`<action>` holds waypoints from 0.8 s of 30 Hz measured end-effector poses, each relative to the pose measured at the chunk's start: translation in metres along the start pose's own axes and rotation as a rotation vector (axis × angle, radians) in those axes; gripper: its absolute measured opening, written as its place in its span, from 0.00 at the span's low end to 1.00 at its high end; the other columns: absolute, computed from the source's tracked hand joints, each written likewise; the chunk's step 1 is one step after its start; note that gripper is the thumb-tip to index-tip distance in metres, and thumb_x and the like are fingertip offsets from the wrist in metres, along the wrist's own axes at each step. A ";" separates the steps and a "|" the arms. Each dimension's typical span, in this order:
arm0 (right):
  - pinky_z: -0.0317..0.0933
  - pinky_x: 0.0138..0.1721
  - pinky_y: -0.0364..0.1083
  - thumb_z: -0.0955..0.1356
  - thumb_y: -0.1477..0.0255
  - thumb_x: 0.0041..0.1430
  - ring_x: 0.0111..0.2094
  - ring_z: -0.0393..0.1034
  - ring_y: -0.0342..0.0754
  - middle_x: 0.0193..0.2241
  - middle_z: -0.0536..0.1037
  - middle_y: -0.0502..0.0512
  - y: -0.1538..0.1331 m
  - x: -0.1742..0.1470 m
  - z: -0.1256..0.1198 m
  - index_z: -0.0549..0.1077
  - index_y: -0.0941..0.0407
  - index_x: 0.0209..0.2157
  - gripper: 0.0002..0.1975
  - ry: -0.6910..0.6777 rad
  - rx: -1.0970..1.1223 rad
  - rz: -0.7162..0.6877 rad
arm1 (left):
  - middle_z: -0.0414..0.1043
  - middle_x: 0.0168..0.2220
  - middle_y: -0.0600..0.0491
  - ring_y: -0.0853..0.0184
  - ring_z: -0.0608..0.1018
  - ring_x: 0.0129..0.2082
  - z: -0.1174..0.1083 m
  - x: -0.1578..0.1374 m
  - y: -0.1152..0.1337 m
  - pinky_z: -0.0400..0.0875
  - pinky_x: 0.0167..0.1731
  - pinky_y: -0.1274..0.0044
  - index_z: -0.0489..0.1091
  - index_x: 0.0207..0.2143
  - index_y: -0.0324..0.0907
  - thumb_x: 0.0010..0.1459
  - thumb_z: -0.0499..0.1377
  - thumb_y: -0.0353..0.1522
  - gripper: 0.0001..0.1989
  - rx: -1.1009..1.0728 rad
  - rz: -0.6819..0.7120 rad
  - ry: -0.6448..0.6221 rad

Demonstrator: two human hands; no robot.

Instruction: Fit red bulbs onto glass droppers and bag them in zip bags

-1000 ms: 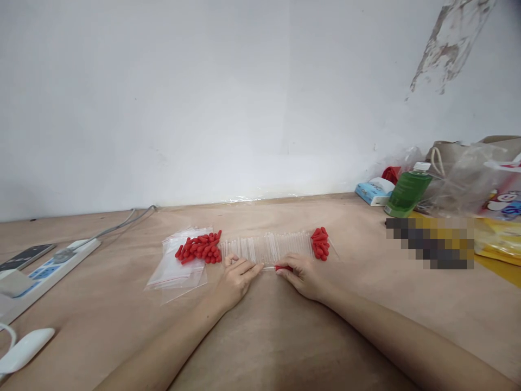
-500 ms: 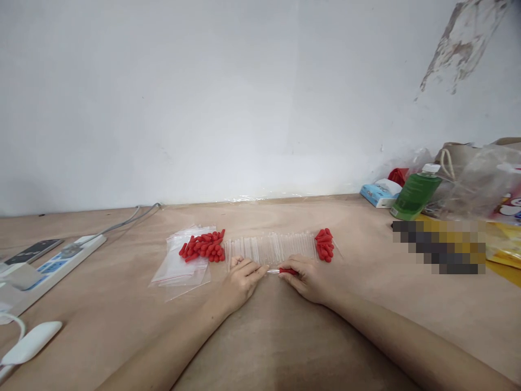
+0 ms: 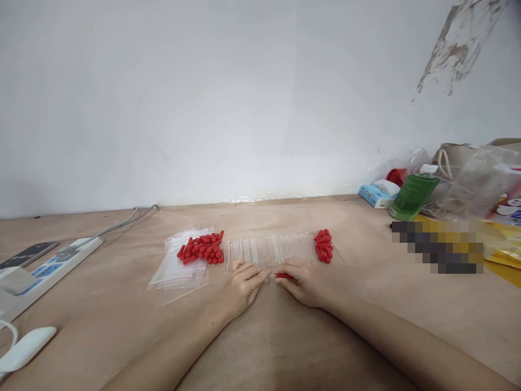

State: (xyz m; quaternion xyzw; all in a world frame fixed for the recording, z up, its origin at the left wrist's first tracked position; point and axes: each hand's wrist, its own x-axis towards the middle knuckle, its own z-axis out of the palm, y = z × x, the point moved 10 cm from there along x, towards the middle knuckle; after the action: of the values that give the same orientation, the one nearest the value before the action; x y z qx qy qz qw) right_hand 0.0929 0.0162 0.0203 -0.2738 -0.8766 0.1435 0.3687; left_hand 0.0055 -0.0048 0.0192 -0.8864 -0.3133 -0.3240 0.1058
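Low over the table, my left hand [image 3: 244, 285] is closed with its fingertips on a thin clear tube [image 3: 272, 276], most of which is hidden by the fingers. Facing it, my right hand [image 3: 307, 283] pinches a red rubber dropper bulb [image 3: 284, 276]. The bulb meets the tube's end; how far the tube is inside it I cannot tell. Just beyond both hands lies a row of clear tubes [image 3: 264, 247] side by side. A heap of red bulbs [image 3: 201, 250] rests on clear zip bags [image 3: 171, 269] to the left, and a smaller red group [image 3: 324, 247] lies at the row's right end.
At the left are a power strip [image 3: 61, 266] with plugs, a phone [image 3: 28, 254] and a white cable piece [image 3: 28, 347]. To the right stand a tissue pack [image 3: 378, 193] and a green bottle [image 3: 415, 193] beside plastic bags [image 3: 468, 184]. A wall [image 3: 260, 108] closes the back.
My hands have come slightly closer together, so less of the clear tube shows between the left fingertips and the red bulb. The view has shifted a little.
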 end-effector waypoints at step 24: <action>0.57 0.26 0.44 0.59 0.61 0.54 0.23 0.63 0.45 0.22 0.71 0.52 0.204 -0.048 -0.142 0.69 0.59 0.41 0.20 0.274 -0.222 0.647 | 0.63 0.46 0.48 0.58 0.64 0.47 0.004 -0.009 -0.035 0.59 0.45 0.64 0.66 0.45 0.46 0.56 0.53 0.33 0.14 0.016 -0.296 -0.126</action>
State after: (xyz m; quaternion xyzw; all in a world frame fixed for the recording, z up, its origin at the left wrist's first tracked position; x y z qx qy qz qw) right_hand 0.3002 0.1604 -0.0017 -0.5918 -0.6975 0.1186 0.3864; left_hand -0.0200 0.0194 0.0100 -0.8482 -0.4491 -0.2774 0.0443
